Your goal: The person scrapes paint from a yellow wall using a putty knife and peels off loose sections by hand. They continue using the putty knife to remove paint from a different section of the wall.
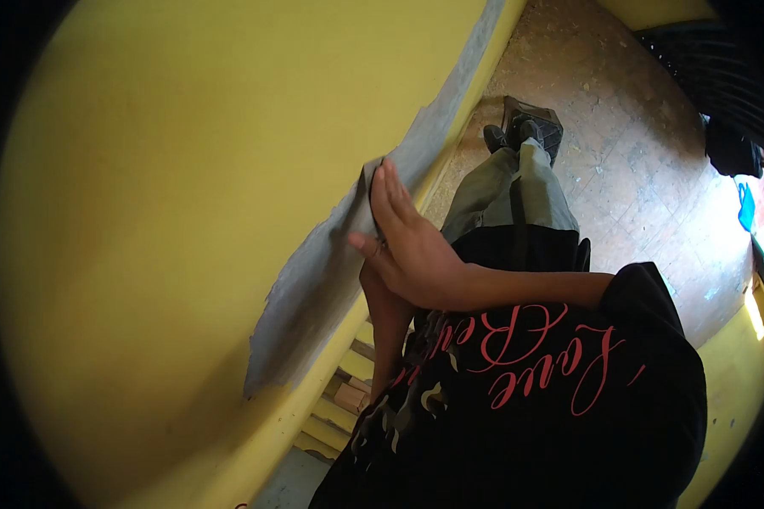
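Note:
My right hand (420,259) is at the yellow wall (178,195), its fingers stretched along a thin, dark grey-brown sheet-like piece (367,182). The thumb lies apart from the fingers, lower on the near side. This piece stands against a ragged-edged bare grey strip (301,314) on the wall; its exact kind is hard to make out. Close under the right hand comes my left forearm (388,327), reaching up from below. My left hand is mostly hidden behind the right one, so its fingers do not show.
A yellow ledge (348,339) runs along the wall's edge, with slats (331,416) beside it. My feet (526,131) are at a dark crate-like object (552,140) on the tiled floor (611,153). Dark items (730,148) and a blue thing (745,206) are at the far right.

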Action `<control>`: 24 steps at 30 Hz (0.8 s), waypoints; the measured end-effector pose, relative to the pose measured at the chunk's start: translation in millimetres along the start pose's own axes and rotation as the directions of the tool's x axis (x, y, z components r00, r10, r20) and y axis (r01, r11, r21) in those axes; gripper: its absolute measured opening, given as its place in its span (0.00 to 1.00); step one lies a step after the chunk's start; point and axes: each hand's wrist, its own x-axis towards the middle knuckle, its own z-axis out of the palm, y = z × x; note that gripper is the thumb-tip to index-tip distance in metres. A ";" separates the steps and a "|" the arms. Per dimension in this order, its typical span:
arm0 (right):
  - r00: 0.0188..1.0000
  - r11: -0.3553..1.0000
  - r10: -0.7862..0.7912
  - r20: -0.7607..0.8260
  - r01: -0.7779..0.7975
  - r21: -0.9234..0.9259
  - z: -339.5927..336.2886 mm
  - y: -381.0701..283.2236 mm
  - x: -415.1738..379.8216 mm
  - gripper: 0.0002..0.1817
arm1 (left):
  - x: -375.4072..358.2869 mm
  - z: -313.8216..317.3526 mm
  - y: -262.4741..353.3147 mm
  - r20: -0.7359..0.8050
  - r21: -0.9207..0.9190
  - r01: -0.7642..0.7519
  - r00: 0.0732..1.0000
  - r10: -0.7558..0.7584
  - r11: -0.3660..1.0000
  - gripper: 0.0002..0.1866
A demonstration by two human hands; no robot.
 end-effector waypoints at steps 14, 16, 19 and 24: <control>0.999 0.998 -0.043 0.008 0.043 0.041 -4.5 2.8 -7.3 0.45 | -1.4 -2.4 -0.7 0.016 0.038 0.023 1.000 -0.023 0.999 0.18; 1.000 0.992 -0.010 0.027 0.007 0.130 -4.7 3.6 -3.0 0.46 | -1.1 -6.4 -0.1 0.029 0.050 0.035 0.999 -0.036 0.998 0.18; 0.997 0.971 0.060 0.052 -0.070 0.229 -16.1 3.8 5.3 0.47 | 9.6 -1.4 13.0 0.078 -0.006 0.095 0.992 -0.094 0.995 0.18; 0.999 0.991 0.026 -0.038 -0.021 0.130 -5.3 9.3 -1.7 0.48 | -3.3 3.0 -5.1 0.026 0.069 -0.009 1.000 0.008 0.998 0.14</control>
